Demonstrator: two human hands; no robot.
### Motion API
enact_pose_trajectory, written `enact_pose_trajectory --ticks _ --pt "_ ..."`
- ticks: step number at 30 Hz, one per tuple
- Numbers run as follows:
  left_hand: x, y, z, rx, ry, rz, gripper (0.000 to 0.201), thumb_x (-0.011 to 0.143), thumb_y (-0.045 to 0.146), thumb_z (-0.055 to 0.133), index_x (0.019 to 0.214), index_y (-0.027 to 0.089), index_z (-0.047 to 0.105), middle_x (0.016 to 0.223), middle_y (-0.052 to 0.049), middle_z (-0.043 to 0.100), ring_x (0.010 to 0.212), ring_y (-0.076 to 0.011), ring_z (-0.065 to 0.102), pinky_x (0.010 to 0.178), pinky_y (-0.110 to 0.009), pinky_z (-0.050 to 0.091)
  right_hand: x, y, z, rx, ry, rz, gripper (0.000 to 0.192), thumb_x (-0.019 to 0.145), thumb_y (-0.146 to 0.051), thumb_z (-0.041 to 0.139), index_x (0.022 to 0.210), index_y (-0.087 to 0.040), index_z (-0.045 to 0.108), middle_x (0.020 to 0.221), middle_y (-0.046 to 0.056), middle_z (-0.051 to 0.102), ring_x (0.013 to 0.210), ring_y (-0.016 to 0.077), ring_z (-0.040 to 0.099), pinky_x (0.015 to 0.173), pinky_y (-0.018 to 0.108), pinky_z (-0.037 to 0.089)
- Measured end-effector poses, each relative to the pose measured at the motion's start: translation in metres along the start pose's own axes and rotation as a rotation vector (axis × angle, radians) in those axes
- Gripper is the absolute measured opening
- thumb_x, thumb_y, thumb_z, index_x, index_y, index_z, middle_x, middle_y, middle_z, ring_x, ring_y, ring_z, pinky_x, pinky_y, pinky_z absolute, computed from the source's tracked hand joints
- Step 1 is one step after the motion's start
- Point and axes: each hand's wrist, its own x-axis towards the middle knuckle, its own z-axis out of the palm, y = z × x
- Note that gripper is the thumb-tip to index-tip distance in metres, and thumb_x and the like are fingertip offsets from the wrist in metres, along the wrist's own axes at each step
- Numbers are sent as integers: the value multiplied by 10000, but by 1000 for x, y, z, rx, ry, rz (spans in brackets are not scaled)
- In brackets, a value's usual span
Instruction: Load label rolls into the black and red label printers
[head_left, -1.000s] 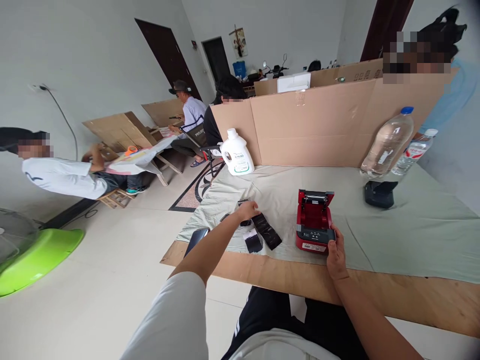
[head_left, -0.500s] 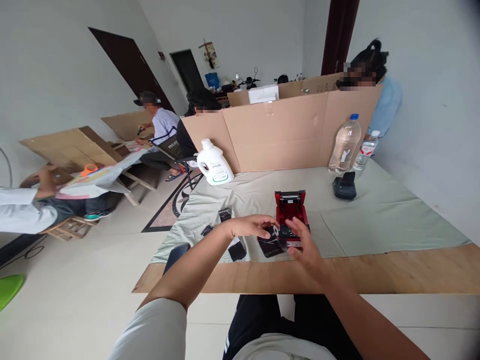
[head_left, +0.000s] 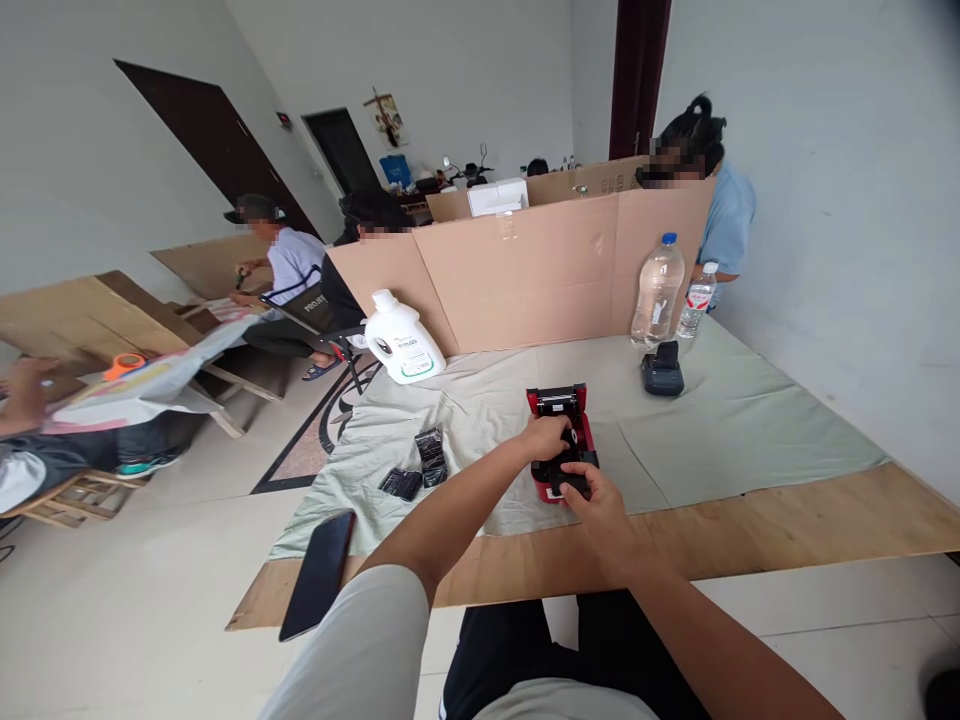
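half a second ago the black roll hung just in front of the printer, with the right hand spread beside it; now both hands have met at the machine. the left hand [head_left: 547,437] has gone in over the open bay of the small red and black boxy label printer [head_left: 541,490], its fingers bent around or against the black roll with a white core [head_left: 574,437]. how firmly they hold it cannot be told, since the back of the hand covers them. the right hand [head_left: 600,505] has closed at the front edge, thumb and fingertips seeming to pinch a flat black strip [head_left: 573,482], likely the roll's loose end.

the printer sits on the cloth-covered worktop [head_left: 705,450] with its hinged dark lid [head_left: 556,396] still raised at the back. judging by this, the work has passed from fetching the roll to seating it in the bay; whether it lies fully down cannot be seen.

left of the printer, two shiny black wrapped packets [head_left: 431,457] lie untouched. the black and white packet seen nearby earlier is out of sight, perhaps behind the left forearm.
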Motion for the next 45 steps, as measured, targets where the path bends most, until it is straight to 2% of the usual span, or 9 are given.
enact_pose_trajectory --ticks 6,17,21,24,28,32,38,41,45 --pt "0 9 6 123 -11 -22 231 687 180 661 918 162 656 1045 -153 662 1041 -333 585 998 -487 299 3 3 0 -47 21 1 259 729 -346 595 954 -218 609 819 18 680 597 172 627 581 329 512" --pt "7 27 0 341 -151 -142 267 737 277 651 971 153 687 1003 -138 703 1007 -294 621 982 -434 349 3 -5 1 -57 9 119 391 766 -421 570 1073 -180 594 679 -12 636 506 132 586 544 288 476" --pt "-17 12 -17 47 -33 49 327 796 221 562 1113 197 639 1181 -73 651 1091 -234 589 953 -338 421 0 -7 1 -20 -23 132 412 752 -428 591 1078 -176 590 681 -4 642 512 133 586 534 284 456" --pt "-33 -3 -35 -167 81 93 312 799 90 433 978 178 672 993 -40 703 922 -171 645 864 -283 483 -1 -7 1 13 -34 142 412 746 -427 598 1073 -179 579 713 5 660 514 130 582 523 280 446" --pt "-29 -18 -44 -243 485 95 307 839 135 413 1044 168 640 1086 -75 655 1069 -202 581 982 -358 437 0 -5 4 56 -35 136 401 739 -429 603 1054 -182 573 747 10 673 521 120 575 528 275 443" --pt "-21 -28 -23 -255 514 197 397 880 261 458 1259 157 515 1357 -125 466 1291 -239 400 1101 -411 314 -3 -5 6 45 -73 136 397 733 -431 614 1042 -183 586 780 29 692 554 128 590 516 263 431" --pt "-58 -26 15 -192 578 257 399 951 342 326 1231 143 528 1228 -148 523 1196 -243 456 1049 -446 358 -11 2 3 46 -153 168 409 740 -448 611 1060 -197 565 916 62 702 596 138 619 516 263 429" --pt "-77 -24 32 -148 570 263 388 957 354 321 1207 164 548 1217 -133 541 1211 -249 446 1039 -465 360 -11 6 -6 -56 -188 136 445 780 -483 576 1128 -209 544 778 15 674 575 140 593 531 275 442" --pt "-86 -25 50 -148 579 267 379 961 360 330 1218 179 541 1239 -126 537 1278 -258 399 1055 -483 343 4 7 -24 -485 38 -144 499 823 -524 530 1210 -208 539 595 -24 567 576 166 551 602 320 463"
